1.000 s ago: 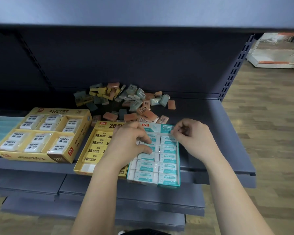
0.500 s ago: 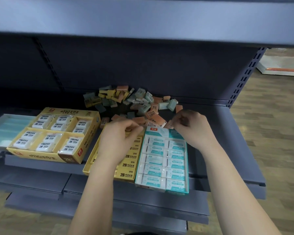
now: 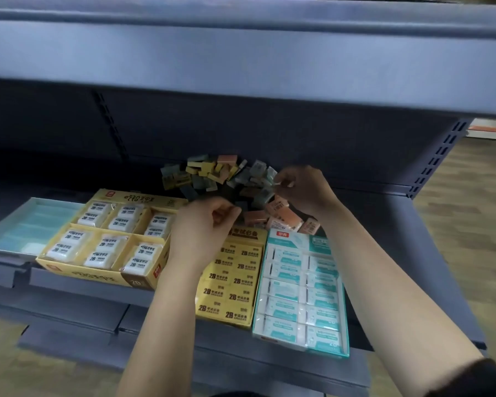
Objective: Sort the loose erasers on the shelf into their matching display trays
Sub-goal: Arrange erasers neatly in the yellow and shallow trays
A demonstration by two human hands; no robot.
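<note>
- Since 0.5 s ago both hands have gone from the back end of the trays out to the heap. The right one has travelled further in.
- The loose erasers [image 3: 226,181] lie in 1 heap at the back of the shelf [image 3: 398,253], beyond the trays. The heap's long axis runs left to right. Yellowish pieces sit at its left and back, grey-green ones in the middle and right, and salmon ones [image 3: 284,217] at the front right, just behind the teal tray.
- The right hand [image 3: 304,193] is at the heap's right end, among the grey-green pieces, with thumb and fingertips drawn into a pinch. Blur hides whether a small pale eraser sits between them, so I cannot tell if it grasps anything.
- The left hand [image 3: 201,227] hangs at the heap's front edge with its fingers curled in. I cannot tell if anything is inside.
- Judged from this, the right hand is nearer the grey-green and salmon pieces, the left nearer the yellow ones.
- All 4 trays lie on the near side of the heap, so any carry comes back toward the body: the teal tray [image 3: 298,240] under the right forearm, the yellow 2B tray [image 3: 248,234] beside it, then the divided yellow tray [image 3: 138,199], then the pale blue tray [image 3: 3,249] far left.
</note>
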